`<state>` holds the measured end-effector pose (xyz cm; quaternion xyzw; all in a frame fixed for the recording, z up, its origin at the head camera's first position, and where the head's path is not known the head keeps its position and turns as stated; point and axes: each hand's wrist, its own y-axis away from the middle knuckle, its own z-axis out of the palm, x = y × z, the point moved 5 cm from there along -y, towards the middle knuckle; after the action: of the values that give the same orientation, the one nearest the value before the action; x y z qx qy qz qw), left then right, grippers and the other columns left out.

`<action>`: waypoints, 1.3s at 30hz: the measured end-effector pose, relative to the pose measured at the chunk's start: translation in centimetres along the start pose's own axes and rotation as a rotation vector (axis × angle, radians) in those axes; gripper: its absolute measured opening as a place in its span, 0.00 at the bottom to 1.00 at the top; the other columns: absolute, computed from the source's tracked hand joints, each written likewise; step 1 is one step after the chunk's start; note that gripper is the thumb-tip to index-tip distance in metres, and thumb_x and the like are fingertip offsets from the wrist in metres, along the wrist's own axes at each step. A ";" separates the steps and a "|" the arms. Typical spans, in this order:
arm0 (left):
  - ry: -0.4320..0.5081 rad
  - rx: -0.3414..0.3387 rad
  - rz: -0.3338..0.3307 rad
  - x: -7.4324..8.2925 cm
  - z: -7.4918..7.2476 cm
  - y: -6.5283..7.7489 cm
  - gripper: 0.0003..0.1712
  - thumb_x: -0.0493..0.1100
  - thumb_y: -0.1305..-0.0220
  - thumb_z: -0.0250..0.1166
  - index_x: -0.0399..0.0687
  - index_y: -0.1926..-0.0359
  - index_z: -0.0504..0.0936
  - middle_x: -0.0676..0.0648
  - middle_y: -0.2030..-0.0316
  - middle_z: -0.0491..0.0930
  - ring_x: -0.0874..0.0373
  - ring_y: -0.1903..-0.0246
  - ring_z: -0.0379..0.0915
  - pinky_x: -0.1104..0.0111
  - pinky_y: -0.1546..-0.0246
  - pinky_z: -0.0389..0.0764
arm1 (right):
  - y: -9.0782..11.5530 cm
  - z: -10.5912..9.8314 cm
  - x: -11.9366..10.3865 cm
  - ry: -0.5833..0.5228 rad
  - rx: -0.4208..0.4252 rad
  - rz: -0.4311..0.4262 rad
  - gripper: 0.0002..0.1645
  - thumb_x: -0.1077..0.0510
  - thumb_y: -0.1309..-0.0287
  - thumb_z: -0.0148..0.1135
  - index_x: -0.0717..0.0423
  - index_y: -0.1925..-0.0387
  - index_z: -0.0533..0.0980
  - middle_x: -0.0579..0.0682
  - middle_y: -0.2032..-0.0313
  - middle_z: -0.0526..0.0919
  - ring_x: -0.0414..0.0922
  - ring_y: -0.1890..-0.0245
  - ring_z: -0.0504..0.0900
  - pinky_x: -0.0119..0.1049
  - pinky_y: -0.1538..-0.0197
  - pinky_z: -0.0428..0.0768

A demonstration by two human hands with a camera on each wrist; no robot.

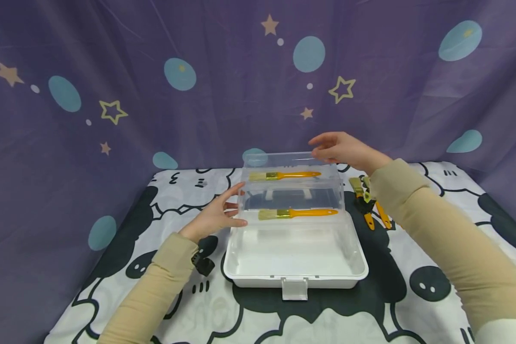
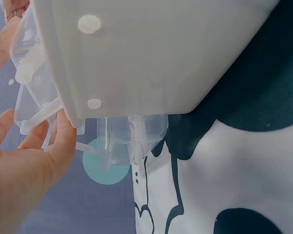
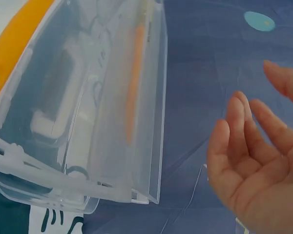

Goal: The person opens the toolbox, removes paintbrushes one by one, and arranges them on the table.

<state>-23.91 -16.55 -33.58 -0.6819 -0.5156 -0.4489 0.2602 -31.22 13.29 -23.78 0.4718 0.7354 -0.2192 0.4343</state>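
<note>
A white toolbox [image 1: 296,277] stands with its clear lid and tiered clear trays [image 1: 292,200] raised at the back. Two paintbrushes with orange handles lie in the trays: an upper paintbrush [image 1: 284,176] and a lower paintbrush [image 1: 298,213]. My left hand [image 1: 217,216] is at the left side of the trays, fingers spread; in the left wrist view the fingertips touch the box's edge and the white hinge arms [image 2: 44,114]. My right hand [image 1: 346,150] hovers by the upper right corner, fingers loosely bent, apart from the clear plastic and holding nothing.
More orange-handled paintbrushes [image 1: 370,222] lie on the cloth right of the box, partly behind my right wrist. A white latch [image 1: 294,289] hangs at the box's front. The sheep-patterned cloth [image 1: 327,320] covers the table, with a purple curtain [image 1: 223,119] behind.
</note>
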 end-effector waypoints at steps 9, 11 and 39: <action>0.002 -0.010 0.011 -0.2 0.0 0.0 0.57 0.36 0.49 0.73 0.68 0.26 0.49 0.47 0.30 0.53 0.45 0.40 0.62 0.58 0.34 0.70 | -1.8 2.7 -0.5 0.204 -0.118 -0.047 0.31 0.59 0.38 0.60 0.56 0.34 0.65 0.61 0.41 0.73 0.56 0.41 0.72 0.54 0.38 0.74; 0.002 -0.009 0.009 -0.2 0.0 0.0 0.57 0.36 0.49 0.73 0.69 0.27 0.49 0.48 0.30 0.53 0.45 0.40 0.62 0.58 0.35 0.70 | -2.1 3.3 -0.7 0.269 -0.125 -0.058 0.31 0.60 0.39 0.61 0.57 0.35 0.66 0.61 0.41 0.73 0.56 0.41 0.73 0.52 0.39 0.76; -0.007 -0.012 0.023 -0.3 -0.1 -0.1 0.57 0.36 0.49 0.73 0.67 0.26 0.48 0.47 0.30 0.54 0.45 0.40 0.62 0.59 0.35 0.70 | -4.0 7.2 -1.6 0.804 -0.154 -0.255 0.26 0.69 0.42 0.61 0.53 0.42 0.75 0.54 0.50 0.81 0.50 0.51 0.80 0.42 0.47 0.82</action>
<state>-24.09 -16.72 -33.85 -0.6909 -0.5059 -0.4467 0.2593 -31.36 5.32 -26.56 0.3913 0.9128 -0.0144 0.1164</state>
